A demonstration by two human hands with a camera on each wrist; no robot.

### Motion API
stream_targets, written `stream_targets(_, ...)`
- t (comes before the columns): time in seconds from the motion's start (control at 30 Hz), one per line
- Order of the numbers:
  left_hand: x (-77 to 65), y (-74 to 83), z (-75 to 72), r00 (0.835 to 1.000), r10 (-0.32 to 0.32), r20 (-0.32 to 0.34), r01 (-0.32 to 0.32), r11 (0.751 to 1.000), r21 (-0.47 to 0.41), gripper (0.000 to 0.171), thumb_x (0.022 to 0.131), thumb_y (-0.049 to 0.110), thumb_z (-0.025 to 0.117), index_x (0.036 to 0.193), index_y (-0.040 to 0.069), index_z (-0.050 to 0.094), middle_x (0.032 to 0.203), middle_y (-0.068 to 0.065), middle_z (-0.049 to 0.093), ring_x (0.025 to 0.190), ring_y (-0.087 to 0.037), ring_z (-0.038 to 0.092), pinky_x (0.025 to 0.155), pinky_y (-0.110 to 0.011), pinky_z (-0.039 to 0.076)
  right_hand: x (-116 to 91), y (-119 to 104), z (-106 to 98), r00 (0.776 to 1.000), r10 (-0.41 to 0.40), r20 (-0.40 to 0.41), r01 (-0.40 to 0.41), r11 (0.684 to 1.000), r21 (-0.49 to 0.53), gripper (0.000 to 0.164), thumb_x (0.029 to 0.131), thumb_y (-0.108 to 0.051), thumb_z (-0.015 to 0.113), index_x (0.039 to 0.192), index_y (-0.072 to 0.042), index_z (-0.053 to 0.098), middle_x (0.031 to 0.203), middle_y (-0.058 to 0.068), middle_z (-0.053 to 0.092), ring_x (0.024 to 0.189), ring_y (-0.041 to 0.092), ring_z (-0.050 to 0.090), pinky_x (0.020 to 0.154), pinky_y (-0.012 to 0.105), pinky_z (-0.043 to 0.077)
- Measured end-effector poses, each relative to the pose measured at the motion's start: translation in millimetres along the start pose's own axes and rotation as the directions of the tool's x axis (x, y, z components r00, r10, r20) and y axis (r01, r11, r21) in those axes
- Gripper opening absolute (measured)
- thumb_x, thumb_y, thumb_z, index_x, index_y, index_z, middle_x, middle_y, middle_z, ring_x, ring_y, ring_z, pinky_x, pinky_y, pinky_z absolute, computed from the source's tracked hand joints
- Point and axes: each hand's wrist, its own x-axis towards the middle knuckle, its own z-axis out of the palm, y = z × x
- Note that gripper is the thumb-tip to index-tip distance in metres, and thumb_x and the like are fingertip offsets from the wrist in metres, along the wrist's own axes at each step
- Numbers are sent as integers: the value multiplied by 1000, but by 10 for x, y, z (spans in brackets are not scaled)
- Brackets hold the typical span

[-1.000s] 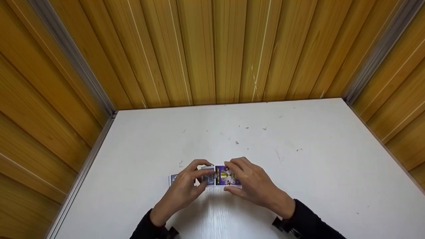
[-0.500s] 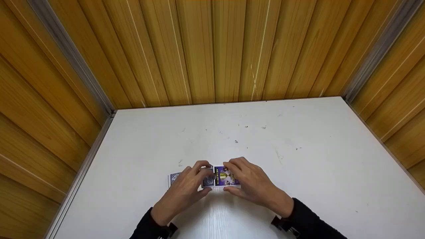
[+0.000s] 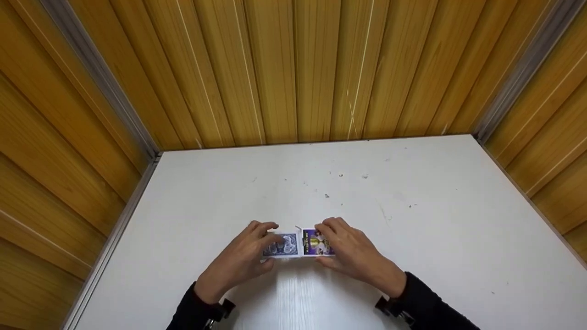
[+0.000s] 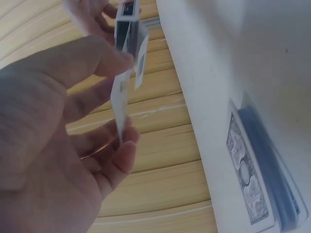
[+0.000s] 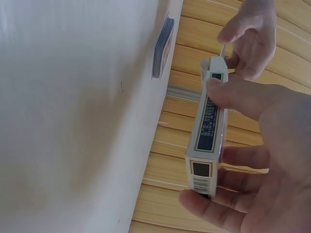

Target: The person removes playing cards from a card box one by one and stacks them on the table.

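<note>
My left hand (image 3: 243, 256) pinches a blue-backed playing card (image 3: 288, 243) by its long edges, thumb on the near side and fingers on the far side. The card's right end meets the open end of a purple-faced card box (image 3: 316, 245). That box sits in the grip of my right hand (image 3: 353, 252), thumb and fingers on opposite narrow sides. In the right wrist view the box (image 5: 206, 128) shows its barcode end, and a flap (image 5: 205, 67) stands out at its open end. Part of the card is hidden behind the left fingers.
A deck of blue-backed cards (image 4: 250, 170) lies on the white table (image 3: 412, 183), below the left hand; the head view has it hidden. Yellow wood-look panels (image 3: 316, 68) wall in the table at the back and both sides.
The left hand has drawn back to the left, so more of the card's patterned back shows. It now covers the deck on the table. My right hand and the box have shifted slightly right.
</note>
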Motion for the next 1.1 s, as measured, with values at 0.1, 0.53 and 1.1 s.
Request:
stream_targets(0.1,-27,-45,-68,999,-28,39,27,999,20,37,80,13,86,115,14,73,130,-10,64,115,-23,55,94,-37,52,-14,22,12,1000,6,16,-6,1000,-16,67,78,-35,90,128,0,63,116,9,61,101,19,59,72,31,56)
stream_targets(0.53,-181,-276,-251,978,-201,61,205,977,-59,41,82,1,84,113,10,60,128,-8,57,88,-16,60,70,-29,54,-35,76,-2,995,80,54,-79,997,-26,65,78,-28,91,127,4,61,113,12,62,98,21,59,69,31,54)
stream_targets(1.1,-201,-348,-83,882,-378,281,412,908,-70,31,84,-3,83,100,11,61,124,-2,55,100,-16,55,81,-36,53,-52,105,7,994,92,56,-91,995,-28,60,79,-27,89,124,4,64,113,12,62,98,20,58,67,30,53)
